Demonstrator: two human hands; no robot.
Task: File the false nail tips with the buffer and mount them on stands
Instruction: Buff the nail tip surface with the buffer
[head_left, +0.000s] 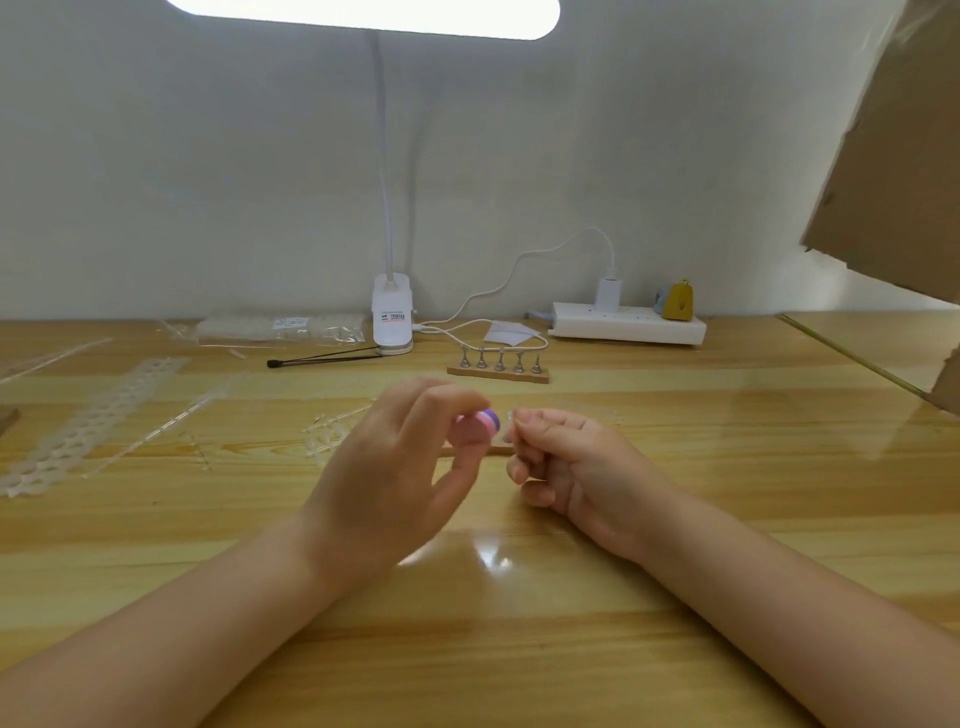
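Centre frame, above the surface: left hand grasps the pink-purple buffer; right hand pinches a clear nail tip beside it. Stand rack sits behind, unloaded.

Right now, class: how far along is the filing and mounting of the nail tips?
Done: nothing shows as mounted; the five pegs on the stand look bare. In hand: the left hand grips the pink and purple buffer against a clear tip pinched by the right hand. Left: mounting it, then the tips still on the table.
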